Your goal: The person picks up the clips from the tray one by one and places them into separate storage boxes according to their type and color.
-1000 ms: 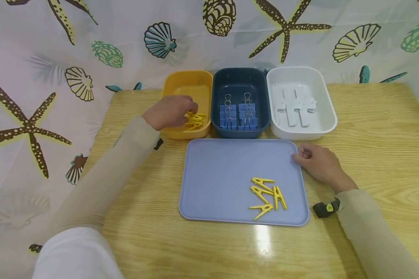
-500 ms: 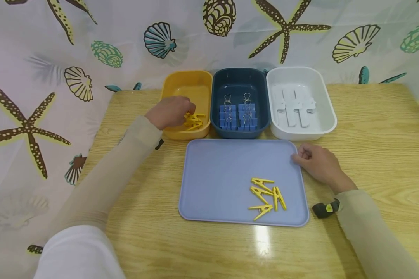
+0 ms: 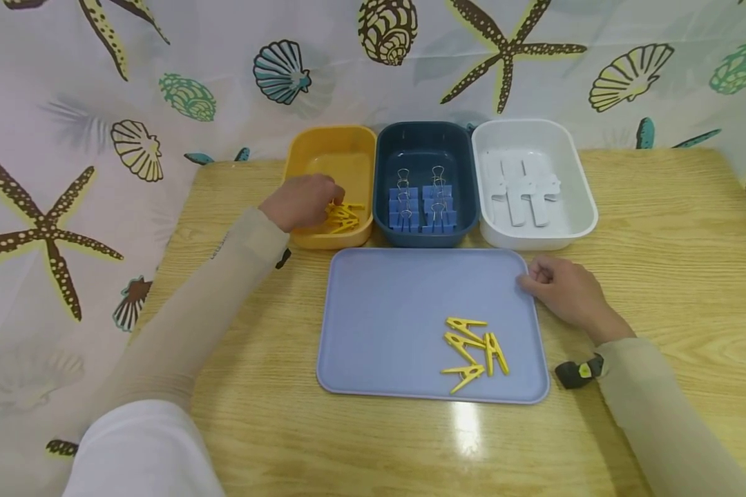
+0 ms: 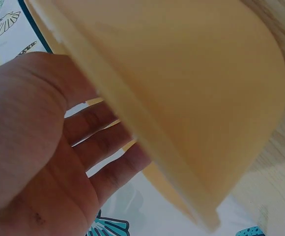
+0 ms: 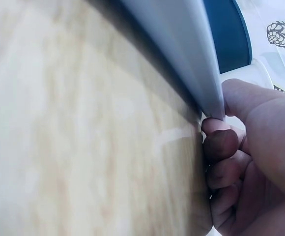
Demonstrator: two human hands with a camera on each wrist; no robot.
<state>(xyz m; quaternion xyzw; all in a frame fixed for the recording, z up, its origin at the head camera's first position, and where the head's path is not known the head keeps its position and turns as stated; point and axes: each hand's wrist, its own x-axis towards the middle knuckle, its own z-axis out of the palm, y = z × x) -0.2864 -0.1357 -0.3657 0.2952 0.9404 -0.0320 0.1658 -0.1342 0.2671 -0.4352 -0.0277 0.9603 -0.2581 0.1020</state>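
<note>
My left hand (image 3: 304, 200) reaches over the near left rim of the yellow bin (image 3: 329, 155), its fingers down at several yellow clothespins (image 3: 348, 217). In the left wrist view the bin wall (image 4: 196, 93) hides the fingertips of my left hand (image 4: 78, 128), so I cannot tell if they pinch a clothespin. My right hand (image 3: 566, 286) grips the upper right edge of the lilac tray (image 3: 398, 297). In the right wrist view the thumb of my right hand (image 5: 260, 142) lies over the tray rim (image 5: 191, 54), with curled fingers below it. More yellow clothespins (image 3: 466, 373) lie at the tray's lower right.
Beside the yellow bin stand a dark blue bin (image 3: 423, 141) with several blue binder clips (image 3: 438, 217) and a white bin (image 3: 572, 207) with several white clips (image 3: 522, 190). The bins line the back of the wooden table (image 3: 261, 428), against a shell-print cloth (image 3: 348, 90).
My left hand stays in the yellow bin, its fingers slightly lower among the clothespins, which have shifted a little. My right hand and the clothespins on the tray keep their places.
</note>
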